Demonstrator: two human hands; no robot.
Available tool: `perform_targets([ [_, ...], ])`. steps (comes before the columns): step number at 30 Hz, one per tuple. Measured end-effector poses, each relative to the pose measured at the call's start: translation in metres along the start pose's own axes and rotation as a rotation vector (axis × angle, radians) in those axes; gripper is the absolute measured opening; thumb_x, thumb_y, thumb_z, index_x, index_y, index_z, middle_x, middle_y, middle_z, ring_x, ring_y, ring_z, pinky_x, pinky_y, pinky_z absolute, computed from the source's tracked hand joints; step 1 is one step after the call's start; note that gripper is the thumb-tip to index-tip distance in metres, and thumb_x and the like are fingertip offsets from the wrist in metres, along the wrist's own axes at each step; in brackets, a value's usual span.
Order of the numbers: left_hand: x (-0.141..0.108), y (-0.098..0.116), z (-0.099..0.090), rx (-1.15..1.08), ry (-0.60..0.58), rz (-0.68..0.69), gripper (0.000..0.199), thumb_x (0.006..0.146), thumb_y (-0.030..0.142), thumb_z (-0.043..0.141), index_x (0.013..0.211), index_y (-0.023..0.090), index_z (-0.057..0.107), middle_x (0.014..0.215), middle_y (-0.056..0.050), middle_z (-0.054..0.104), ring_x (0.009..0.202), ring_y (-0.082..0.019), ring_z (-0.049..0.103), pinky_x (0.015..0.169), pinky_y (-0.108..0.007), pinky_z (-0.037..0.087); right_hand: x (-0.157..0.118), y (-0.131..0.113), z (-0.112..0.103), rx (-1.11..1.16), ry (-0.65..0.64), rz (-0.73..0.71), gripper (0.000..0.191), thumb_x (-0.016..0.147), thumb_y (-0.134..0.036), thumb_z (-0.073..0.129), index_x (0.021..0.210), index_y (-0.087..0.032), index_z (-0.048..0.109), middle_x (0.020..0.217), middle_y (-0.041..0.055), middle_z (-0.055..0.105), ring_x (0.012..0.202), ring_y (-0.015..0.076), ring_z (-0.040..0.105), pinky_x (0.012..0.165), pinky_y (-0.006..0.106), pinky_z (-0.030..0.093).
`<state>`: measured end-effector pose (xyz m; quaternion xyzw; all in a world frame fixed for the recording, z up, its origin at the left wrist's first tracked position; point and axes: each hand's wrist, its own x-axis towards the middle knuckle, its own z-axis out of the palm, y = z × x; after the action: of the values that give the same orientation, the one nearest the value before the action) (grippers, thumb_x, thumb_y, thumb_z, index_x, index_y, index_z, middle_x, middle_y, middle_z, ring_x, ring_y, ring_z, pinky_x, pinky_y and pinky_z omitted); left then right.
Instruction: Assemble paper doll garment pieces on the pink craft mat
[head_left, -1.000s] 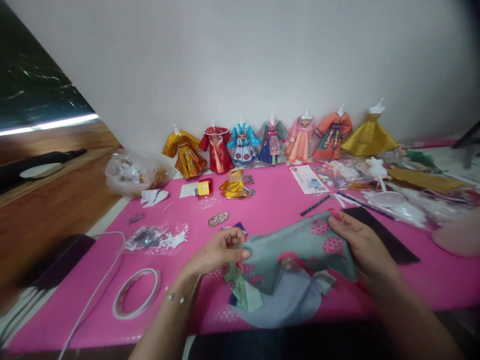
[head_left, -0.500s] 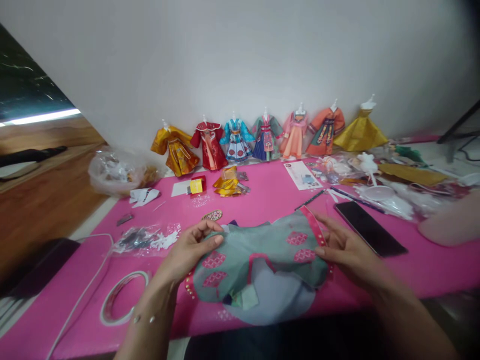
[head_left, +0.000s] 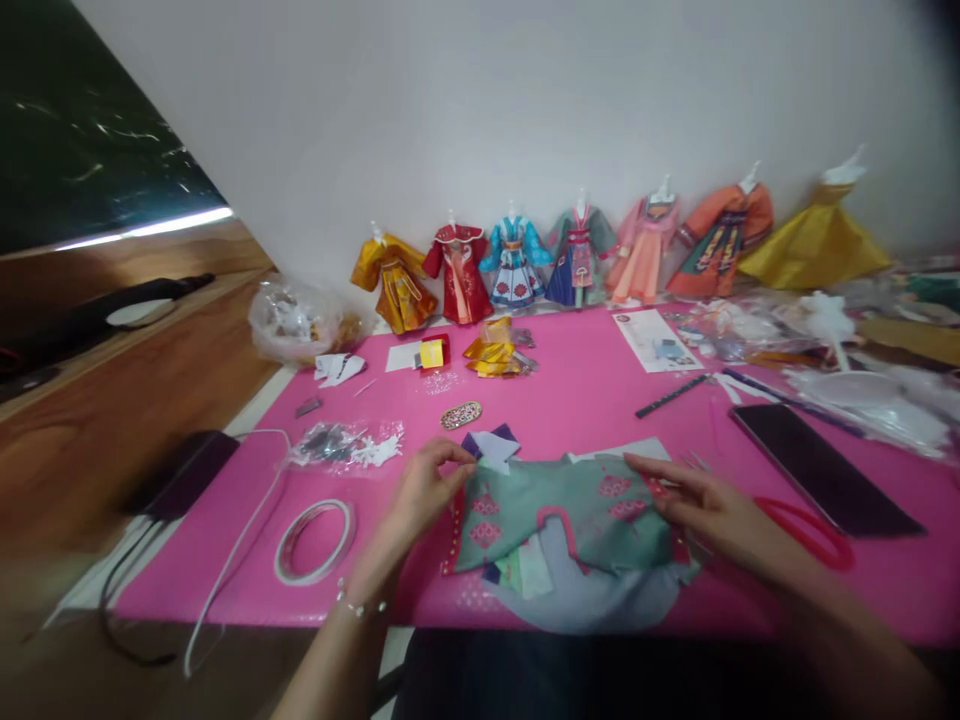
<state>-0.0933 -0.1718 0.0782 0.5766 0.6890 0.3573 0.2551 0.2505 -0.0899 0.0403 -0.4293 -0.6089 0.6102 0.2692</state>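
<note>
Left hand (head_left: 429, 488), right hand (head_left: 701, 505) are pinching green cloth (head_left: 517, 500); pink trim (head_left: 556, 512) is edging it, seemingly done; scraps (head_left: 535, 570) underneath are looking unjoined.

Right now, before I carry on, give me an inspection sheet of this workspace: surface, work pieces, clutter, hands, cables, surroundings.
Surface: pink tabletop, things spread over much of it.
Work pieces: green garment piece with red-pink trim, lying partly over pale blue-grey cloth.
Clutter: tape roll, phone, red loop handle beside the right forearm, plastic packet.
Hands: left hand pinches the garment's upper left corner; right hand has fingers on its right edge, grip unclear.
Cables: white cable crosses the tabletop's left end; black cord hangs beyond it.
Surroundings: seven small outfits lined up against a pale wall.
Other people: nothing seen.
</note>
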Motion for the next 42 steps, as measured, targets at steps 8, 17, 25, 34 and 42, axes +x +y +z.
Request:
perform_targets([
  [8,-0.046,-0.003,0.018,0.196,-0.114,0.069,0.019,0.080,0.027,0.075,0.099,0.024,0.075,0.100,-0.007,0.066,0.097,-0.028,0.060,0.087,-0.043,0.048,0.003,-0.003,0.000,-0.202,0.115,-0.101,0.048,0.072,-0.048,0.077,0.113,-0.022,0.076,0.119,0.0124,0.071,0.109,0.0329,0.066,0.090,0.043,0.056],
  [17,-0.049,-0.015,0.019,0.167,-0.062,0.112,0.011,0.084,0.018,0.067,0.073,0.020,0.066,0.083,-0.004,0.065,0.084,-0.023,0.060,0.080,-0.039,0.047,-0.006,-0.019,-0.001,-0.484,0.101,-0.322,0.039,0.082,-0.047,0.069,0.114,-0.024,0.075,0.105,0.0094,0.073,0.089,0.0275,0.069,0.074,0.040,0.057],
  [25,-0.046,0.027,-0.015,0.011,0.084,0.150,0.011,0.091,0.026,0.060,0.081,0.021,0.061,0.098,-0.003,0.069,0.086,-0.017,0.062,0.076,-0.030,0.048,-0.015,-0.042,0.002,-0.598,0.304,-0.532,0.020,0.089,-0.041,0.062,0.090,-0.025,0.075,0.109,0.0078,0.070,0.101,0.0258,0.066,0.086,0.039,0.050],
  [34,-0.068,0.052,-0.011,-0.182,0.110,0.079,0.015,0.091,0.036,0.061,0.089,0.022,0.064,0.075,0.002,0.064,0.062,-0.011,0.056,0.052,-0.019,0.043,-0.039,-0.052,-0.005,-0.068,0.144,-0.178,0.034,0.087,-0.052,0.064,0.073,-0.022,0.064,0.086,0.0045,0.069,0.080,0.0214,0.064,0.072,0.031,0.051],
  [42,-0.041,-0.005,0.016,0.131,-0.006,0.004,0.021,0.089,0.039,0.056,0.096,0.023,0.067,0.091,-0.005,0.075,0.084,-0.024,0.070,0.076,-0.036,0.053,-0.005,-0.001,-0.005,-0.421,0.139,-0.019,0.038,0.086,-0.055,0.059,0.086,-0.020,0.074,0.080,0.0058,0.074,0.076,0.0251,0.068,0.069,0.035,0.053],
])
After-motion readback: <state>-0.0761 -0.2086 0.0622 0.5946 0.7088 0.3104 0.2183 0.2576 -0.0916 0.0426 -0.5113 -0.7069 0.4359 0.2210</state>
